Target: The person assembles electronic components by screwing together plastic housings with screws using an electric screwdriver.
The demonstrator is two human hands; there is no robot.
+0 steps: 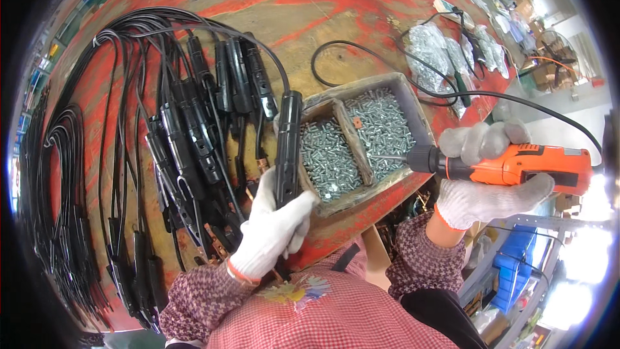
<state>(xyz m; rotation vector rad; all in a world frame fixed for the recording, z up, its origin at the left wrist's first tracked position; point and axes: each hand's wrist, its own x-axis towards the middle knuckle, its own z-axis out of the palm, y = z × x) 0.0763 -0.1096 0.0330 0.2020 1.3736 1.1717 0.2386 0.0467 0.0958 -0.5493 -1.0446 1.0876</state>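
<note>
My left hand (274, 220), in a white glove, is closed round the lower end of a black tubular cable handle (289, 145). A black cable runs from the handle's top end toward the bundle at the left. My gloved right hand (484, 203) grips an orange electric screwdriver (516, 168), its fingers wrapped over the body. The screwdriver's thin bit (387, 157) points left, over the screw box. That worn box (423, 119) has two compartments, both holding many small silver screws (381, 123). A small copper-coloured piece (357, 123) lies on the screws near the divider.
Several black handles (187, 116) with bundled cables (77, 90) cover the left of the red, worn table (361, 6). Clear plastic bags (429, 52) and a screwdriver with a green handle (464, 87) lie at the right. A power cord (549, 110) crosses there. A blue crate (515, 265) stands below.
</note>
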